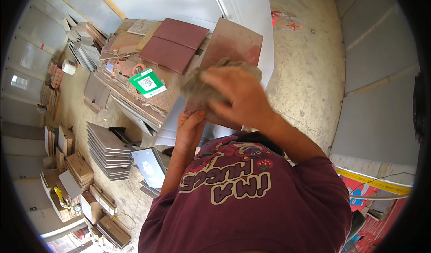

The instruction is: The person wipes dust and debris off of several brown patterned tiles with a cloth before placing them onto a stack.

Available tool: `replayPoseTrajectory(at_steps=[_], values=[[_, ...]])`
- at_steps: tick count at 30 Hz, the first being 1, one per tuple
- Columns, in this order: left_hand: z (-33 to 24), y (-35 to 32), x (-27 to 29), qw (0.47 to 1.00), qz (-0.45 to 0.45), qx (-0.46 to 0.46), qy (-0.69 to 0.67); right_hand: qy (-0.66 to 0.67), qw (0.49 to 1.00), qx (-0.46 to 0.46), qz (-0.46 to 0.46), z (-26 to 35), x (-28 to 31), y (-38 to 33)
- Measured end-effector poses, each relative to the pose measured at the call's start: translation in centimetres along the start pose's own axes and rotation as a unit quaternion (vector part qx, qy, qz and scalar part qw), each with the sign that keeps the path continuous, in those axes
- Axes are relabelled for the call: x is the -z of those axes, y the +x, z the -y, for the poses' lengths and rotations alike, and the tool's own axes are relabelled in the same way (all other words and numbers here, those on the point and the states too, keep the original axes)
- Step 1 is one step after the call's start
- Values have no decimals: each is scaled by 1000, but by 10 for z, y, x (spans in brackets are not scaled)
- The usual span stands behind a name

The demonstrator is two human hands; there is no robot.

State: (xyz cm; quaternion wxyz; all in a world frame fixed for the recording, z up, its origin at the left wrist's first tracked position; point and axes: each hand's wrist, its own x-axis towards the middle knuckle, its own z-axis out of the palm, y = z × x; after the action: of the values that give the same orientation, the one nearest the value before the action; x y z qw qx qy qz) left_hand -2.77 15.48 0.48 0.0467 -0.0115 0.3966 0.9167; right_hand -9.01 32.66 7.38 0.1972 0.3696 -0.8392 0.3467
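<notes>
A dark red tile (235,39) stands tilted in front of me, its upper face smeared with pale dust. My left hand (191,123) grips its lower left edge, with the thumb on the face. My right hand (242,96) is closed on a crumpled grey-brown rag (195,86) and presses it to the middle of the tile. Both the hand and the rag are smeared by motion. The rag and hand hide much of the tile's lower half.
Left of the tile, two dark red tiles (175,42) lie on a cluttered stack with a green-and-white code card (147,83). A white board (265,37) lies beneath. Stacked grey tiles (107,152) and cardboard boxes (78,170) stand on the floor to the left.
</notes>
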Motion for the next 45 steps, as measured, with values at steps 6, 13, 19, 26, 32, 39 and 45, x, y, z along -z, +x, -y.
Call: replayPoseTrajectory(at_steps=[6,13,19,26,32,39,45], values=[[3,3,1,997,38,-4,68,-73,997,34,19,-6,-2,-10],[2,-4,-9,994,51,-1,101,-131,984,5,-118,-92,14,32],[1,-1,-9,995,53,24,77,-143,934,-290,-150,-201,38,8],[4,5,-10,999,28,20,36,-33,908,-301,-290,-187,76,-5],[5,15,-12,1000,-2,18,14,-159,966,-28,-202,-85,67,3],[4,15,-13,1000,18,-3,-5,-137,989,11,-59,-59,33,-18],[4,7,-5,999,23,-7,27,-102,986,-27,-132,-104,30,-5]])
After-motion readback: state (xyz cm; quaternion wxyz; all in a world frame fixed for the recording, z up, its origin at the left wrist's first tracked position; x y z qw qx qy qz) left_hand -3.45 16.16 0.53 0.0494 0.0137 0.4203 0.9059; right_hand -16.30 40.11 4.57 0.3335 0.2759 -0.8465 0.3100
